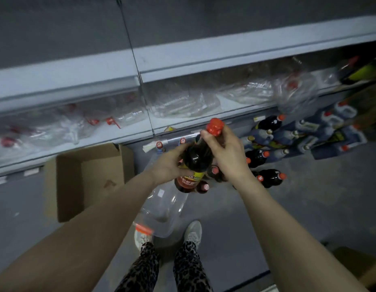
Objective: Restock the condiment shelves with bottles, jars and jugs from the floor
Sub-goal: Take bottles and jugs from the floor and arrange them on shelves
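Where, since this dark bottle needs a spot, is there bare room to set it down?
The top shelf looks bare. The floor is free left of the cardboard box. Crowded: the lower shelf, filled with clear plastic packs, and the floor beyond the right hand, with dark bottles and blue jugs.

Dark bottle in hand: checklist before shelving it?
1. Body grip, left hand on dark bottle: ok.
2. Neck grip, right hand under red cap: ok.
3. Cap tightness: cannot tell.
4. Room on shelf ahead: not ok, bagged clear bottles fill it.
5. Footing: not ok, clear jug lies at the feet.
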